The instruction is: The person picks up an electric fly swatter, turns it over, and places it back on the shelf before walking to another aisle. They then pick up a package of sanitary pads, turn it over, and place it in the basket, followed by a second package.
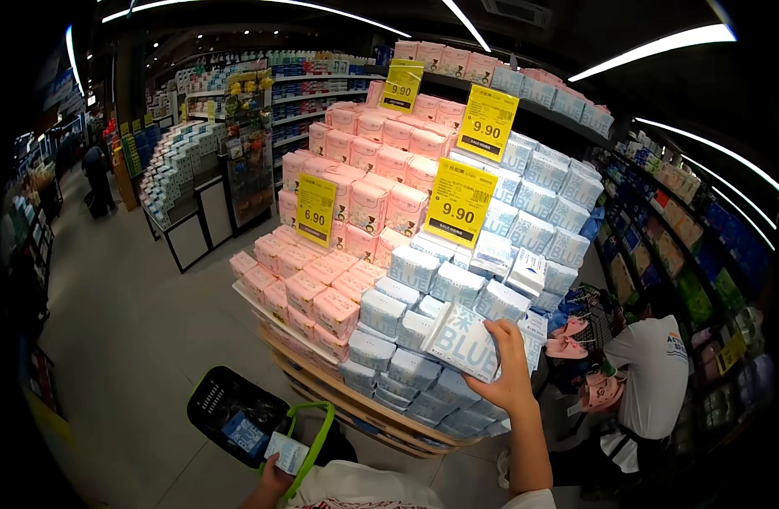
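My right hand [510,373] is closed on the edge of a white-and-pale-blue soft pack marked BLUE [463,341], held in front of the stacked display. Similar blue packs [412,268] are piled in steps around it. Low on the left, my left hand [275,477] grips a smaller-looking pale blue-and-white pack [287,453] at the edge of a black shopping basket [204,395]. The basket's green handle [326,437] rises close to my left forearm. Inside the basket lies a darker blue pack [246,433]. What the packs contain does not show.
Pink packs [365,204] fill the display's left half. Yellow price signs [461,202] stand among the stacks. At the right, a person in a white shirt [652,377] bends beside a cart [597,310]. Another display [181,178] stands across the grey floor [143,322].
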The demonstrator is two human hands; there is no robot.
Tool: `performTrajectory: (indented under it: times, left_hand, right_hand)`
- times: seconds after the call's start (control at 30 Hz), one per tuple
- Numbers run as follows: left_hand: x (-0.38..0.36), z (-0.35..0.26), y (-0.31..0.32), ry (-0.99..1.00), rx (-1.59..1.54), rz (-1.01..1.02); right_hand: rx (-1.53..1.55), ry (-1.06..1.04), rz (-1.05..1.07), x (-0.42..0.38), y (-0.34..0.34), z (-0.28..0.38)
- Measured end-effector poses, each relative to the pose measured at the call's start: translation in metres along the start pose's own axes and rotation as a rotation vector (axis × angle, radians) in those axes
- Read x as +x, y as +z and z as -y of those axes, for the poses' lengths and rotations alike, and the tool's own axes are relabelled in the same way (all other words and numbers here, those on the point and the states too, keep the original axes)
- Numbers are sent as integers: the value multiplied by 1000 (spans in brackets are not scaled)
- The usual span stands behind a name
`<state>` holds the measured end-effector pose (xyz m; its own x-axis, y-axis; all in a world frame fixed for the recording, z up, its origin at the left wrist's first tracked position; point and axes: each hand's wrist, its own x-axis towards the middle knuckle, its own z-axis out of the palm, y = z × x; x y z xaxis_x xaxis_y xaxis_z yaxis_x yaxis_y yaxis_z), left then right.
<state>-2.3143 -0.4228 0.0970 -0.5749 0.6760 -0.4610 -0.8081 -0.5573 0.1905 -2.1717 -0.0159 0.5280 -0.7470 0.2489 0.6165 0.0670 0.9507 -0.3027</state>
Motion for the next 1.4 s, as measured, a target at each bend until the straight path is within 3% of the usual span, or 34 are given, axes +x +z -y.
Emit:
performTrajectory:
  times: [0.13,0.27,0.33,0.4,0.47,0.63,0.7,0.73,0.8,0.9,0.93,0.97,1.03,1.07,1.1,1.17,1.4]
  left_hand:
    - [6,-12,-46,-9,-27,-55]
    - [-10,-21,-34,-65,140,-177]
    - [8,-33,-50,4,142,-96]
    - [7,-40,-29,-95,119,-106]
    - [13,-46,-9,-153,162,-88]
    - [60,-62,-40,-245,48,14]
    - [70,-75,-53,-197,177,-68]
    - [74,-80,-56,-203,200,-83]
    - [81,-91,-56,-208,233,-112]
    - [86,-108,-61,-212,257,-144]
    - [88,-113,-63,-215,270,-149]
    - [90,-118,-64,-225,275,-154]
    - [99,-129,-63,-233,291,-158]
    - [103,-133,-62,-244,291,-161]
    - [107,-137,-62,-249,299,-161]
    - [114,-143,-63,-258,311,-159]
    - [134,-159,-63,-291,340,-131]
  right_hand:
    - [22,-89,78,16,-6,35]
    - [-43,-249,168,44,-32,84]
    - [-131,-341,258,56,-49,113]
    - [-187,-325,306,56,-56,136]
    - [-439,-499,186,57,-54,157]
    - [-619,-411,129,73,-43,215]
    - [-873,-818,-531,89,-15,206]
    - [-885,-817,-515,91,-14,226]
    - [-725,-402,51,95,-21,283]
    - [-618,-367,208,118,-13,318]
    - [-796,-546,255,125,-10,314]
    - [-809,-536,268,125,2,317]
    - [-1009,-545,35,129,31,326]
    - [-1084,-663,-110,139,41,319]
    - [-1097,-660,-100,139,39,324]
    - [-1070,-676,450,153,23,353]
    - [-972,-647,361,150,57,376]
